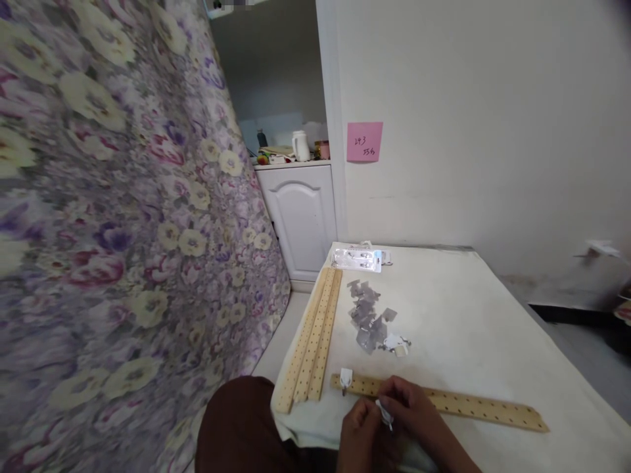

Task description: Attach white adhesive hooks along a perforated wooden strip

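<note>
Near the table's front edge, my left hand and my right hand meet around a small white adhesive hook. Its metal hook part points downward. The right fingers pinch the hook from above, while the curled left fingers close at its left edge; the fingers partly cover it. Just behind my hands lies a wooden strip with rows of holes, partly hidden by the right hand. At its left end sits another white adhesive hook, with its metal part hanging over the near edge.
Several perforated wooden strips lie side by side along the table's left edge. A pile of clear film squares sits mid-table, with a few white hooks beside it. Clear packaging lies at the back. A floral curtain hangs left.
</note>
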`<move>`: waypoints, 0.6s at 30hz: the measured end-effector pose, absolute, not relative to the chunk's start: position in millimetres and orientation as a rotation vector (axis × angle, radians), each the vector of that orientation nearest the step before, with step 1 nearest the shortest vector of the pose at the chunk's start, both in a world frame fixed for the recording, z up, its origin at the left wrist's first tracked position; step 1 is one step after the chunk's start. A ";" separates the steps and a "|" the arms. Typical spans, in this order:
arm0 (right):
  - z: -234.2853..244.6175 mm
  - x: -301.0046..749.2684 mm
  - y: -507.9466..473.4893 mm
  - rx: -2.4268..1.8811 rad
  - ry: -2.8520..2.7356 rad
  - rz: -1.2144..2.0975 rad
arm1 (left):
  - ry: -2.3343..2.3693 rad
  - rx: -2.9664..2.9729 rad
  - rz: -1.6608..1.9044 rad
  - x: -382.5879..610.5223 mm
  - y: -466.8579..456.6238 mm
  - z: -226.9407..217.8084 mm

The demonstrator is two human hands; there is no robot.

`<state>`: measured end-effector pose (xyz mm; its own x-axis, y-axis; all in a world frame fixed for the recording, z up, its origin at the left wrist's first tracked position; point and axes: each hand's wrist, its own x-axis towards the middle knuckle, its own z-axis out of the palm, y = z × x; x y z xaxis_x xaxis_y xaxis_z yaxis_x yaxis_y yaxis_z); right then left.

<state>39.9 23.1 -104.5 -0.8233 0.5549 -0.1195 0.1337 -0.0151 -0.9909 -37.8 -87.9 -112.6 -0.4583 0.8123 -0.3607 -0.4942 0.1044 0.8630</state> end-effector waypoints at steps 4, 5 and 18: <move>-105.2 35.9 26.5 -0.782 -1.990 1.865 | 1.255 0.266 1.588 -36.9 -85.8 -124.1; -103.8 34.7 27.9 -0.800 -2.010 1.837 | 1.237 0.245 1.583 -36.7 -85.4 -126.4; -98.2 15.7 37.6 -0.864 -2.370 1.201 | 1.140 0.088 1.656 -38.6 -81.3 -126.6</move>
<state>15.7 37.6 -98.2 -0.7545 0.6555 0.0316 0.3621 0.4561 -0.8129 -38.6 -81.3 -126.6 -0.4247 0.7794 -0.4606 -0.7085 0.0305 0.7051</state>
